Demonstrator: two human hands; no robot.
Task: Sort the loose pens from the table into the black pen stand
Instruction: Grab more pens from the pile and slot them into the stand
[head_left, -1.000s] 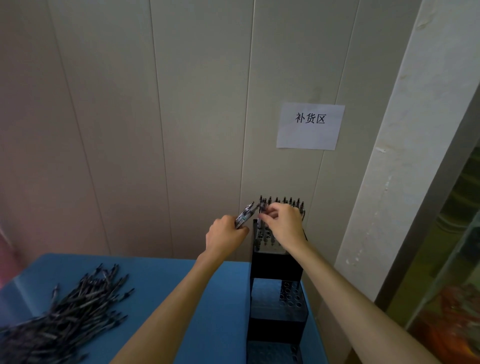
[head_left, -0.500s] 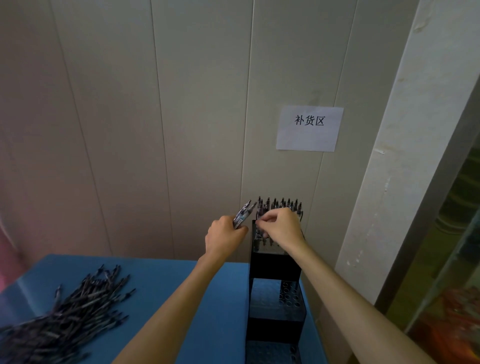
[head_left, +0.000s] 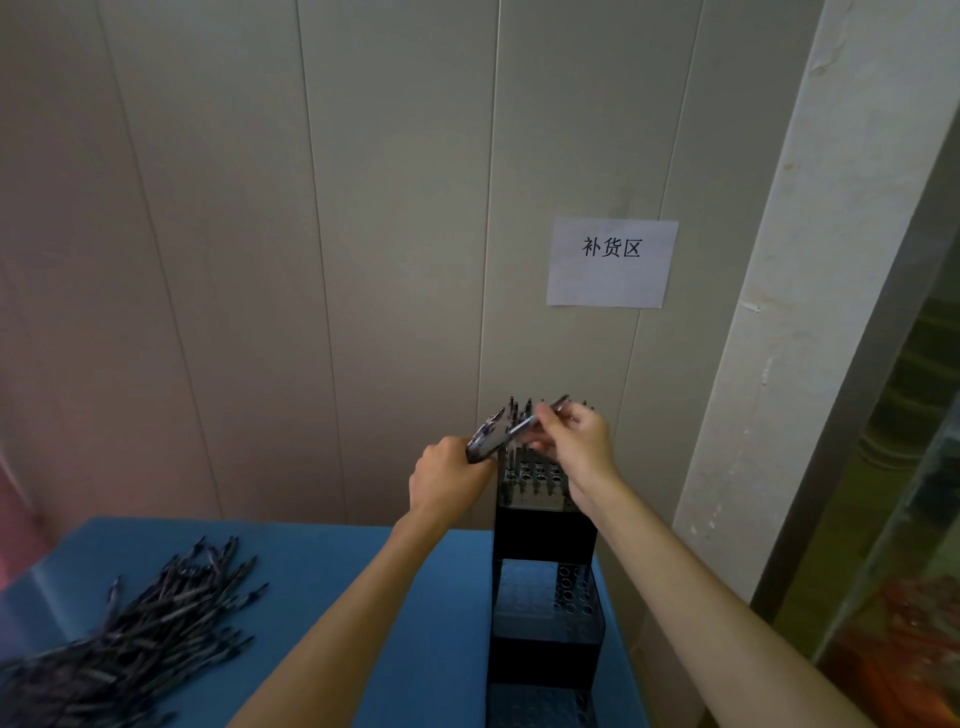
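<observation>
The black pen stand (head_left: 544, 535) rises in stepped tiers at the table's right edge, against the wall. Several pens stand upright along the back of its top tier (head_left: 522, 410). My left hand (head_left: 448, 480) grips a small bundle of pens (head_left: 485, 439) just left of the top tier. My right hand (head_left: 574, 444) pinches a single pen (head_left: 540, 418), held slanted above the top tier with its lower end near the bundle. A large pile of loose pens (head_left: 124, 644) lies on the table at the left.
The blue table (head_left: 332, 613) ends at a panelled wall. A paper sign (head_left: 612, 262) hangs above the stand. A white pillar (head_left: 810, 364) and a glass case (head_left: 904, 597) stand to the right. The lower tiers (head_left: 569, 592) of the stand show open holes.
My right hand has lifted from the top tier's holes and now holds a pen slanted above them, drawn from the bundle. The left hand has stayed beside the stand.
</observation>
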